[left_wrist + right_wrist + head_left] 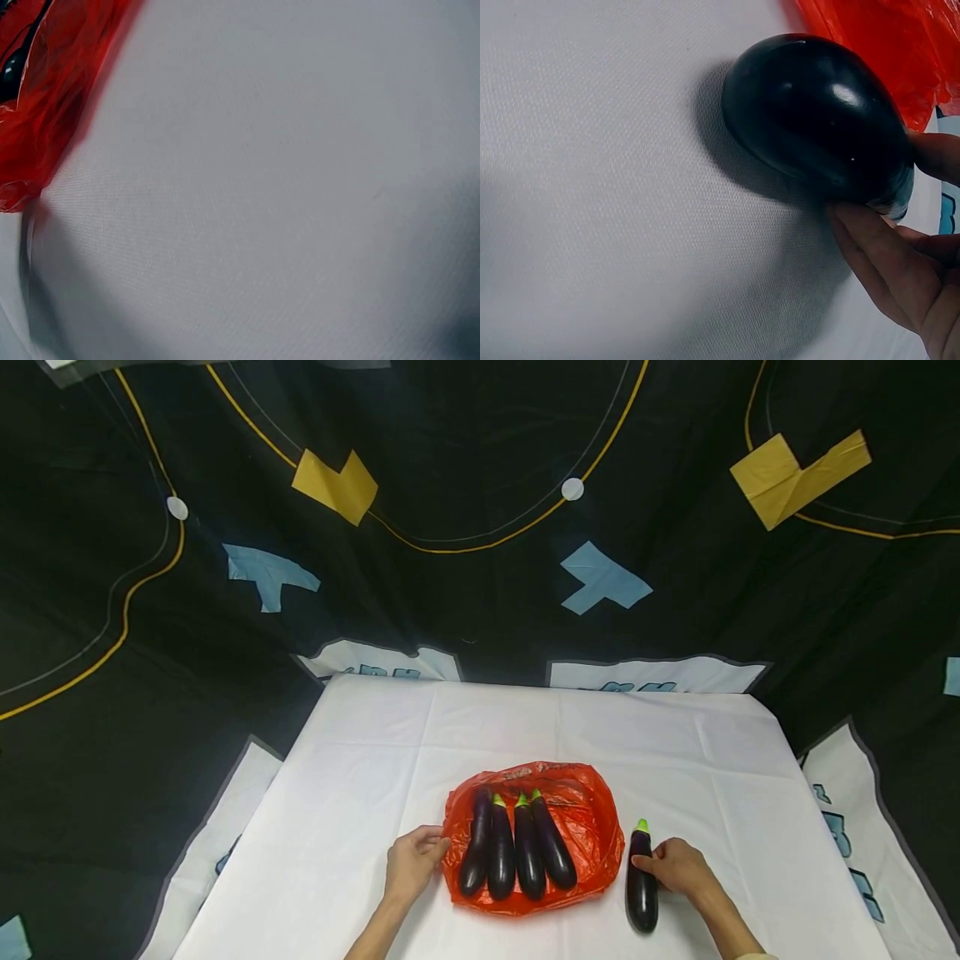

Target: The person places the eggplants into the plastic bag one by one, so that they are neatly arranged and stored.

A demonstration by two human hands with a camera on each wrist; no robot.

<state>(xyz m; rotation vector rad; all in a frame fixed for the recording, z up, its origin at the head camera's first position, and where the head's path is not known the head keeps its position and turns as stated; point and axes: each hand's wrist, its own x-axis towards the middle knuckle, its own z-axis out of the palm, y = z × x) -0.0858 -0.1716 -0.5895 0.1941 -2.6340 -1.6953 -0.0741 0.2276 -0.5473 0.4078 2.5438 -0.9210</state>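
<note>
A red plastic bag point(592, 835) lies spread on the white table, with several dark purple eggplants point(528, 847) side by side on it, green stem ends pointing away from me. At the bag's left edge, my left hand point(408, 864) pinches the plastic between thumb and fingers. My right hand point(678, 867) grips a separate eggplant point(641, 893) just right of the bag, its stem end pointing away. In the right wrist view the round end of this eggplant point(817, 112) faces the camera, with thumb and fingers on opposite sides. The left wrist view leaves the left hand out.
A white cloth covers the table point(375, 760), with light creases. Behind it hangs a black curtain point(465, 602) with yellow lines and blue and yellow shapes. White printed strips point(660, 675) run along the curtain's lower part.
</note>
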